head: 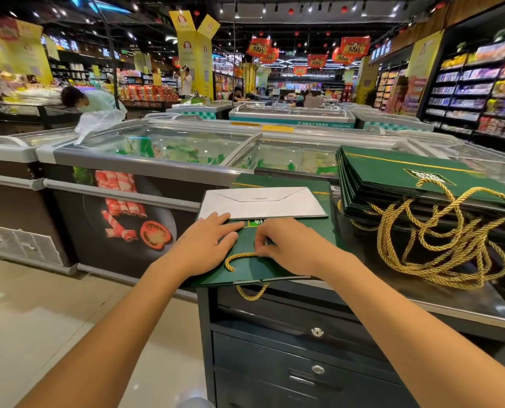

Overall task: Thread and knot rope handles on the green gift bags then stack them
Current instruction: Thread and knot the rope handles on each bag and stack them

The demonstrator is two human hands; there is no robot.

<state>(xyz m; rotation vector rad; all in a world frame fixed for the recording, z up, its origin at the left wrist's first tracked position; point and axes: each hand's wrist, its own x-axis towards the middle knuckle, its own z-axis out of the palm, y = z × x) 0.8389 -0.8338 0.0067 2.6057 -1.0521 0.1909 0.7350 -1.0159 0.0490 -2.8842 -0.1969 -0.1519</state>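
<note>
Rope is what the next move turns on. A short gold length lies across the near half of the bag, its long axis running left to right, roughly along the front edge of the counter. Its right end is pinched between the thumb and curled fingertips of the right hand. Its free left end curls toward the front edge, just beside the left wrist. Whether a hole sits under the pinch cannot be told, since the fingers cover the spot.

The left hand lies flat on the bag with fingers straight and together, pressing it down and holding nothing. It is left of the pinch and reaches a little farther back. The right hand alone has the rope, so a pull to seat or knot it would likely run rightward or upward while the left hand pins the bag.

A second loop hangs below the front edge, in front of the drawers. The bag sits at the counter's front left corner, slightly overhanging it. Past the hands, a white sheet lies across the bag's far end, touching the left fingertips.

To the right, well apart from the hands, a stack of green bags stands toward the back edge. Its gold handles spill in a tangle toward the front, near the right forearm, where they could snag. Beyond the counter stands a glass-topped freezer.
</note>
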